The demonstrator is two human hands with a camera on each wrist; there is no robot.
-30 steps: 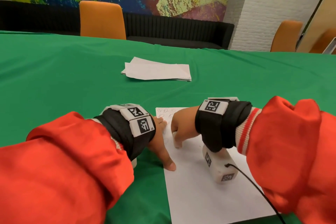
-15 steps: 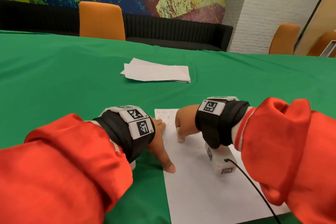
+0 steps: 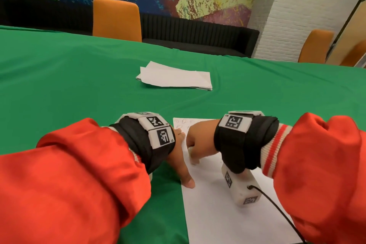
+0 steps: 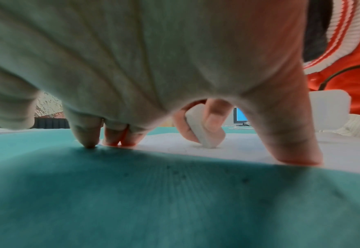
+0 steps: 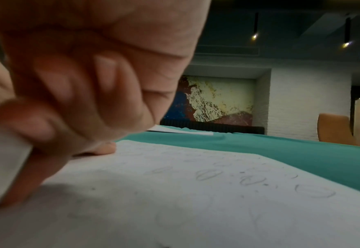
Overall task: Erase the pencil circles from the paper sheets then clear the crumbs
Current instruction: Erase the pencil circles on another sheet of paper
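One big bench [image 3: 79, 89] with a green cloth holds all the things. A pile [image 3: 174, 78] of paper lies out in the middle of it, well apart from the hands. One sheet [image 3: 217, 214] lies at the near edge, and the work is on this one.

The left hand [image 3: 178, 156] is spread out, fingers [image 4: 87, 135] straight and apart. Their tips and the thumb press down on the left edge of the sheet, half on the cloth, to keep it from sliding.

The right hand [image 3: 200, 140] has its fingers [image 5: 53, 94] curled tight on a white eraser [image 4: 204, 129]. The eraser tip touches the sheet near its far left part.

Some circles [image 5: 314, 191] are not rubbed out yet, up by the far edge of the sheet. A few look faint, so I think the job is only partly done. Tiny dark crumbs [image 5: 266, 184] sit among them.

What could go wrong? If the eraser pushes too hard, the thin sheet may crease or rip. If the left hand lets go, the sheet may slip on the soft cloth. Crumbs could roll onto the cloth and stick there.
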